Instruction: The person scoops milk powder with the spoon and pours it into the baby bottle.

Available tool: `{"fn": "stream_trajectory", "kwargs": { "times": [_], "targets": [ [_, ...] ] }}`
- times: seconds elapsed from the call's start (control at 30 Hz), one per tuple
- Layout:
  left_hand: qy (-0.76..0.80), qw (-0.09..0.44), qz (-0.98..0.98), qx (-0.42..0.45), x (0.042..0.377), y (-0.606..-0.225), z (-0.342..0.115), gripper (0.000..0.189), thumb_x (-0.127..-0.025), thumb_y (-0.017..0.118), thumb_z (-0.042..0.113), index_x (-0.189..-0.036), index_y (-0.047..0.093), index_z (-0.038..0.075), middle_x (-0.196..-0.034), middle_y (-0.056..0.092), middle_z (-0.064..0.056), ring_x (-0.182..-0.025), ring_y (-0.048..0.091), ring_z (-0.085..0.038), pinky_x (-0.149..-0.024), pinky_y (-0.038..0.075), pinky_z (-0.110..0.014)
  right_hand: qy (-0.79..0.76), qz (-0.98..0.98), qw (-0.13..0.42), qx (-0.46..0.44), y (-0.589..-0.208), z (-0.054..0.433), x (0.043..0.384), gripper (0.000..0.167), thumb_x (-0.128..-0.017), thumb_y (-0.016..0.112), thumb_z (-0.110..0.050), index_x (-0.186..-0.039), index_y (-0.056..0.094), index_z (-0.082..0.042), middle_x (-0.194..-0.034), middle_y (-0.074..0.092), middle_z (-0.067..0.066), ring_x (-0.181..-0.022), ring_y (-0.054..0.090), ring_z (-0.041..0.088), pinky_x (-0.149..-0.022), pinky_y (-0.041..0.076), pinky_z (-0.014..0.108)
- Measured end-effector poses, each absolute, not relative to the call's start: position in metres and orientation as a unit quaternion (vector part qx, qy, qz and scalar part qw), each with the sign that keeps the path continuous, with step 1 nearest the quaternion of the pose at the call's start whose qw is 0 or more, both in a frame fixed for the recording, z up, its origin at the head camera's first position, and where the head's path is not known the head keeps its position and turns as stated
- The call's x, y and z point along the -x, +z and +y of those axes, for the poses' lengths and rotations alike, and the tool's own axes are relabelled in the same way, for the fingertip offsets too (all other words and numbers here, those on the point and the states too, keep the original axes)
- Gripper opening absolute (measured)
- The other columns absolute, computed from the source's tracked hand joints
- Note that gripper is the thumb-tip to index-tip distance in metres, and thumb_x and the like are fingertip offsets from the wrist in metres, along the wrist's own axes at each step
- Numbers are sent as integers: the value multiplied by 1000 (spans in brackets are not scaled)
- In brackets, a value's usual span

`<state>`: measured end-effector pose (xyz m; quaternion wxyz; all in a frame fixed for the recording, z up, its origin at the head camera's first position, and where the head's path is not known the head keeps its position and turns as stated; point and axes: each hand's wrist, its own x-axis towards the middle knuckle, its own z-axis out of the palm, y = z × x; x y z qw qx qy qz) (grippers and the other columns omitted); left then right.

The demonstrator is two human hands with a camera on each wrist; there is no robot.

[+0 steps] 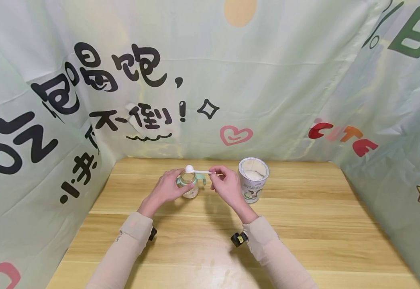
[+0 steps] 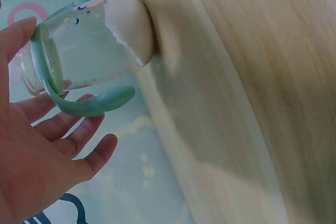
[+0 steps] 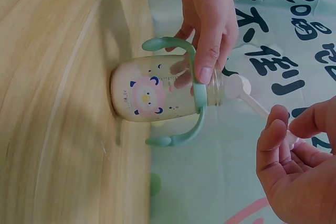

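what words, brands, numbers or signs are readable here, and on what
"喝饱," on the backdrop
"不倒!" on the backdrop
"CUTE" on the backdrop, right side
"高钙高" on the can; rest too small
Backdrop, left side: more characters, too skewed to read surely
Bottle: lettering too small
Left sleeve: print too small

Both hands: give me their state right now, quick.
Left hand: holding the transparent, rounded bottle with mint-green handles.
Right hand: closed, pinching the white, long-handled scoop.
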<state>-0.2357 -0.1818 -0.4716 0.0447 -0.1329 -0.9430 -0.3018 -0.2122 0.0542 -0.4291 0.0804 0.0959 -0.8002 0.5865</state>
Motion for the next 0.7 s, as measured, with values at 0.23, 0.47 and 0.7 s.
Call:
{"fn": "stream_trajectory", "kwargs": {
  "times": [0.23,0.47,0.7],
  "targets": [
    [-297,48,-943,143,239,-465,-177,82,-93,75,55,-153,52,5,-151,59,-22,-140,53,-45,-121,39,-62,589,-798,91,-93,-426,59,212,16,-98,64,-10,-107,77,-9,-76,73,10,-59,69,30,-48,50,22],
    [-298,67,-939,158,247,-458,-168,78,-92,76,53,-153,54,10,-149,62,-18,-139,54,-44,-119,41,-63,591,-795,103,-92,-420,67,210,17,-99,62,-11,-106,77,-10,-73,72,9,-55,67,23,-47,48,22],
    [-301,80,-934,176,249,-451,-159,75,-91,77,52,-151,56,12,-151,61,-15,-141,53,-43,-117,40,-65,604,-781,130,-91,-415,75,212,17,-100,63,-10,-106,79,-6,-78,76,11,-53,64,16,-45,45,21]
  ]
}}
